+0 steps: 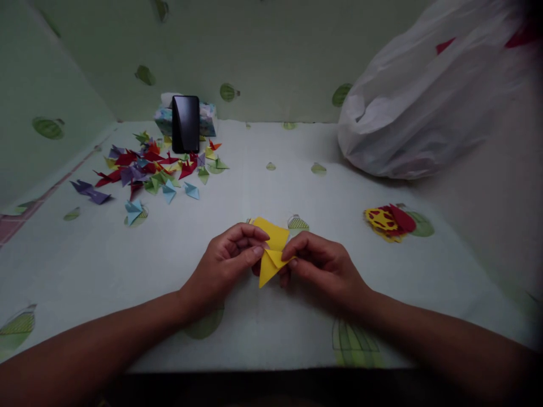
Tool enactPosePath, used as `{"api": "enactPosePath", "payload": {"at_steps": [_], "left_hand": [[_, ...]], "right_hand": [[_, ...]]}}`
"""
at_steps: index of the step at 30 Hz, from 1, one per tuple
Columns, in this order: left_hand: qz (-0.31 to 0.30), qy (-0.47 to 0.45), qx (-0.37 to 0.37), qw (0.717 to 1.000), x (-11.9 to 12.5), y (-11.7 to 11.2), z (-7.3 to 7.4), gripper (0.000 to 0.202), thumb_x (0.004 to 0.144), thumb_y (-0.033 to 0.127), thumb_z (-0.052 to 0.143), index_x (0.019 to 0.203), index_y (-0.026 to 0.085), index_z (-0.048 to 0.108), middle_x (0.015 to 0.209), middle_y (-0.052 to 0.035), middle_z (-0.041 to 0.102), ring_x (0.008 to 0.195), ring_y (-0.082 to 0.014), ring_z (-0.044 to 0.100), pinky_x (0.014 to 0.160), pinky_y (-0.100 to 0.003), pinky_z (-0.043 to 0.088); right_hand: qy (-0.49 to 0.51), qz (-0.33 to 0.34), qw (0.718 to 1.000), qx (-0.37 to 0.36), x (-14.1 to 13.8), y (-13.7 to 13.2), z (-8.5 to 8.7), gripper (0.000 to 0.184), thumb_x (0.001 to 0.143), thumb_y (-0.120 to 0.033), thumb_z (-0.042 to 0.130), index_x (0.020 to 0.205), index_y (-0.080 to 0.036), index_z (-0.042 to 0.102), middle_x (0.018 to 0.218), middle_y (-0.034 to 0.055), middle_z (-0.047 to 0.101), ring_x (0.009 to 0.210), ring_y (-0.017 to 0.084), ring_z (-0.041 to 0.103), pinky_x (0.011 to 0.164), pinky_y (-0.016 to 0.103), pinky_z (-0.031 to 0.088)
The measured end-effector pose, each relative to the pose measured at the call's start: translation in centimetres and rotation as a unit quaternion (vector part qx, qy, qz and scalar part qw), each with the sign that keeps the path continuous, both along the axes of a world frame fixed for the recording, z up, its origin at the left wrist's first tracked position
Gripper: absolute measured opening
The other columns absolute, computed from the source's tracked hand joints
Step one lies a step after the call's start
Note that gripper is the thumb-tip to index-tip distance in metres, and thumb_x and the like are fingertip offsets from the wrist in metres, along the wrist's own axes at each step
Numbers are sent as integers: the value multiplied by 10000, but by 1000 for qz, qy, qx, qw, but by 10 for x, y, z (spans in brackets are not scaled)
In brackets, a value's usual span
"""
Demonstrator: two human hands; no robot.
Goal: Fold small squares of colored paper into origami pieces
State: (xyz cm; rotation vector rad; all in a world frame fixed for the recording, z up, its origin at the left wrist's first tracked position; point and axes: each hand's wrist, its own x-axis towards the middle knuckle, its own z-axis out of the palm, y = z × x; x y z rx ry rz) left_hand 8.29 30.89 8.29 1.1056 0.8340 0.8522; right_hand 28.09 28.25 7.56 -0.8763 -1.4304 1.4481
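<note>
Between both hands is a partly folded yellow origami paper [270, 267], with a pointed flap toward me. My left hand [229, 254] pinches its left side between thumb and fingers. On the right edge, my right hand [324, 265] grips a corner of the same sheet. Just behind it on the table lies more yellow paper [272, 232]; whether the two are joined I cannot tell. The undersides of both hands' fingers are partly hidden.
Several folded paper cranes [146, 164] in many colours lie at the left. A phone [185, 124] leans on a tissue box [207, 118] behind them. On the right are red and yellow paper cutouts [388, 221] and a large white plastic bag [407, 113].
</note>
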Motion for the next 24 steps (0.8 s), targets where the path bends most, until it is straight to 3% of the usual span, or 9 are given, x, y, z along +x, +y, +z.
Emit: {"api": "enactPosePath", "payload": {"at_steps": [7,11,18,24], "left_hand": [[-1,8,16,1000,-1,0,2,152,827,176,671,972,172,623,873,-16,671,793,-104,617,687,-204,507],[-6,19,5,1000,-1,1,3,157,862,253,647,999,180,621,831,-6,668,715,-91,599,669,-210,491],[-52,71,-22,996,1,3,6,216,857,318,639,740,137,627,637,14,606,591,-76,527,594,-204,426],[-34,94,-9,995,0,3,7,217,839,320,647,715,145,610,611,22,590,566,-77,505,568,-207,396]], "right_hand": [[-6,-4,1000,-6,1,2,-2,108,868,-83,536,869,-183,577,693,-6,671,644,105,656,631,235,518],[-33,-16,999,13,0,1,-2,125,859,-71,519,866,-186,570,690,-7,668,645,112,658,627,243,517],[-59,-18,997,47,-1,2,-3,144,855,-59,504,867,-189,566,704,-11,651,642,112,648,612,243,505],[-26,11,1000,-1,-2,4,-2,100,886,-115,506,930,-200,535,726,-10,668,657,121,662,638,261,516]]}}
